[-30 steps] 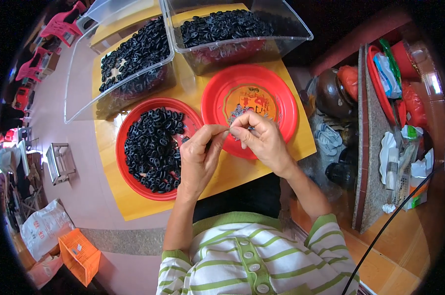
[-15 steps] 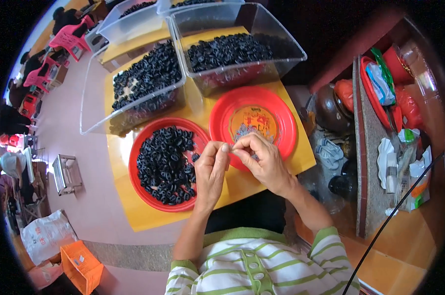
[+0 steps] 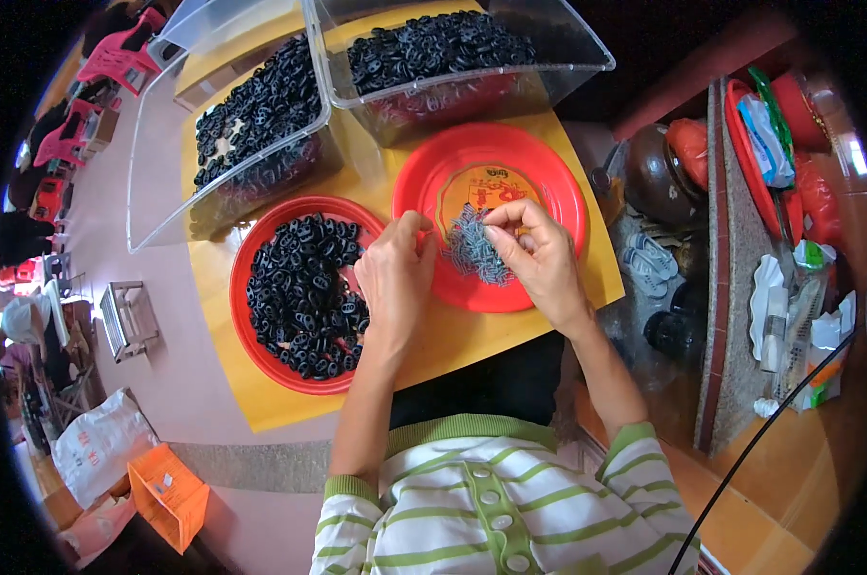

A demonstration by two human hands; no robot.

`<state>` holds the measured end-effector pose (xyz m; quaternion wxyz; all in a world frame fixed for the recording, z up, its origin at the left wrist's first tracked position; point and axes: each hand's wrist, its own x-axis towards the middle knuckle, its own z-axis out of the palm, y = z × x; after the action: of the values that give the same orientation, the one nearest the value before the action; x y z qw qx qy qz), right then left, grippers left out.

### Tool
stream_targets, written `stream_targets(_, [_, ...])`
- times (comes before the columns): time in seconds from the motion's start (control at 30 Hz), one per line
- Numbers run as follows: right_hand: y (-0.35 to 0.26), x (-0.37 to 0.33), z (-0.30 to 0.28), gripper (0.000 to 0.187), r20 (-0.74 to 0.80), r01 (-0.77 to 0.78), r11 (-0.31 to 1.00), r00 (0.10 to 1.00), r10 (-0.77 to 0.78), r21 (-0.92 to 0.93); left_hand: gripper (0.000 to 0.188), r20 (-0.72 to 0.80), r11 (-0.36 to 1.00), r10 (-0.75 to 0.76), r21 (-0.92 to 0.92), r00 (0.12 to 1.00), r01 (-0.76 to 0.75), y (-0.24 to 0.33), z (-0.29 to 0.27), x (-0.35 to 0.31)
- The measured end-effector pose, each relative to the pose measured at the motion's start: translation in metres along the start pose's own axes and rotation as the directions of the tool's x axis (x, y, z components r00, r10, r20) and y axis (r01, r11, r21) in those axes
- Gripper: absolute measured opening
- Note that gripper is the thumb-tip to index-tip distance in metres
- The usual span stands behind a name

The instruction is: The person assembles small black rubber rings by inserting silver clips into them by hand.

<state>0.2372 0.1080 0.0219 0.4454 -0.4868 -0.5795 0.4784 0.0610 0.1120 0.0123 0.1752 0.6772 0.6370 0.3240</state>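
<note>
My right hand (image 3: 541, 257) is over a heap of small, thin grey pieces (image 3: 477, 257) on a red plastic plate (image 3: 563, 182). Its thumb and forefinger close together at the heap's edge; whatever they pinch is too small to make out. Between this plate and a second red tray (image 3: 245, 316), my left hand (image 3: 395, 273) is held with curled fingers, back upward, hiding what it may hold. The second tray carries many small black oval parts with holes (image 3: 304, 287). Both stand on a yellow board (image 3: 453, 345).
Clear plastic bins (image 3: 146, 182) of black parts stand behind the plates. On the right are a stone-edged shelf (image 3: 726, 287), a dark round jar (image 3: 659, 182) and slippers (image 3: 647, 264). An orange crate (image 3: 170, 498) and a metal stool (image 3: 127, 321) are on the left.
My hands, fingertips together half a second ago, have parted. The right has gone to the grey heap, the left slightly left and up. The view has shifted a little.
</note>
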Motion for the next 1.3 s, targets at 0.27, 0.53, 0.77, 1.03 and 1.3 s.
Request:
stream_targets(0.27, [0.003,-0.008,-0.007,0.01,-0.01,-0.023,1.0,1.0,0.023,-0.001,0.029,0.06,0.965,-0.076,-0.245,0.995,0.088,0.001,-0.015,-0.013])
stream_targets(0.53, [-0.004,-0.021,0.011,0.009,0.031,-0.041,0.999,0.999,0.041,0.012,0.032,0.465,0.255,-0.253,-0.814,0.848,0.522,-0.001,-0.04,-0.053])
stream_targets(0.77, [-0.016,-0.031,0.04,0.009,0.112,0.134,0.985,0.986,-0.122,-0.107,0.035,0.398,0.149,-0.321,-0.875,0.859,0.461,-0.006,-0.043,-0.064])
stream_targets(1.03, [-0.016,-0.039,0.058,0.01,0.176,0.228,0.966,0.963,-0.205,-0.121,0.024,0.416,0.112,-0.341,-0.872,0.843,0.476,-0.024,-0.046,-0.081])
stream_targets(1.3, [-0.014,-0.055,0.075,0.011,0.125,0.086,0.996,0.989,-0.085,-0.006,0.013,0.261,0.228,-0.323,-0.911,0.909,0.343,-0.027,-0.041,-0.087])
